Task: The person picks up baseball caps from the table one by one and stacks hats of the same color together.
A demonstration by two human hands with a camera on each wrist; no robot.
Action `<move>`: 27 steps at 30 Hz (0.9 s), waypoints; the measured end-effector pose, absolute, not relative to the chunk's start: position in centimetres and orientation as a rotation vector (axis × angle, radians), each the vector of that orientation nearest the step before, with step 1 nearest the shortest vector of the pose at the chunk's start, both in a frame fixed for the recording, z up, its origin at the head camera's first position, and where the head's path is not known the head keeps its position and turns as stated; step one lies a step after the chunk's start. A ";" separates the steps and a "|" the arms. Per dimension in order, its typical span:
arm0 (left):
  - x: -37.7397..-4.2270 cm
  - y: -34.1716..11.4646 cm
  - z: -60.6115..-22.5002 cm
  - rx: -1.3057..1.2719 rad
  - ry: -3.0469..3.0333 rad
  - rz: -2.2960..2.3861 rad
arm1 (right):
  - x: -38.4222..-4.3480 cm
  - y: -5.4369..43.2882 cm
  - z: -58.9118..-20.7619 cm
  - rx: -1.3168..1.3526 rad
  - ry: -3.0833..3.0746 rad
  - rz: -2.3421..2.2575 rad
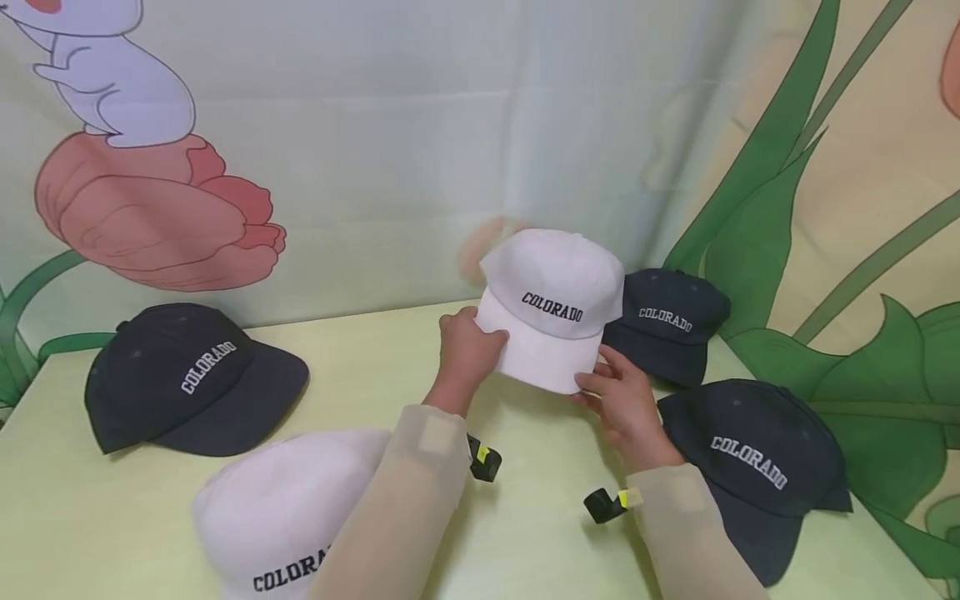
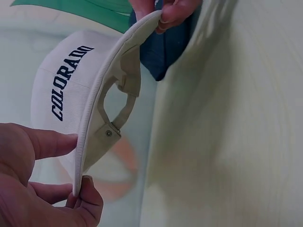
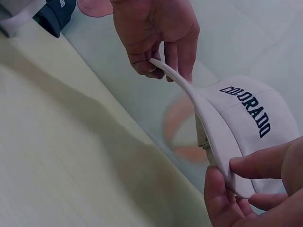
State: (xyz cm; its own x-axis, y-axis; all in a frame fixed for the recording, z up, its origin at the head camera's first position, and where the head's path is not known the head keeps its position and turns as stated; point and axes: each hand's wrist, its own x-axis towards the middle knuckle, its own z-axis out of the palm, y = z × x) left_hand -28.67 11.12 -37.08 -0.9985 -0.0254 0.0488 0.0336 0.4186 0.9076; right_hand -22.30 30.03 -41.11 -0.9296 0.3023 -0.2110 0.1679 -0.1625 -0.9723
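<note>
Both hands hold a white baseball cap (image 1: 555, 275) with dark COLORADO lettering, raised over the far part of the table. My left hand (image 1: 468, 354) pinches the left side of its brim, thumb on top and fingers beneath. On the brim's right side, my right hand (image 1: 618, 396) pinches with thumb and fingers. The left wrist view shows the cap's hollow underside and back strap (image 2: 124, 111) with a snap. In the right wrist view the brim (image 3: 208, 120) is bent in a curve between the two hands.
Dark navy caps lie around: one (image 1: 180, 375) at far left, one (image 1: 667, 321) behind the right hand, one (image 1: 757, 467) beside the right forearm. Another white cap (image 1: 277, 508) sits partly behind the left sleeve. A printed curtain (image 1: 390, 167) hangs along the table's (image 1: 525, 492) back edge.
</note>
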 end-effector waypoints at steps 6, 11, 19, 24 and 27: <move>-27.0 10.1 -36.0 -0.039 -2.611 -1.637 | -21.2 29.7 -40.3 -0.483 -1.987 2.292; -25.6 9.2 -34.8 -0.086 -2.616 -1.574 | -20.4 29.2 -39.6 -0.449 -1.992 2.330; -24.1 7.3 -33.4 -0.070 -2.606 -1.550 | -19.8 27.5 -38.4 -0.387 -2.010 2.315; -23.6 6.5 -32.4 -0.087 -2.612 -1.512 | -19.7 26.7 -37.3 -0.367 -2.068 2.265; -22.9 5.7 -32.1 -0.095 -2.608 -1.504 | -19.2 26.0 -37.0 -0.351 -2.096 2.238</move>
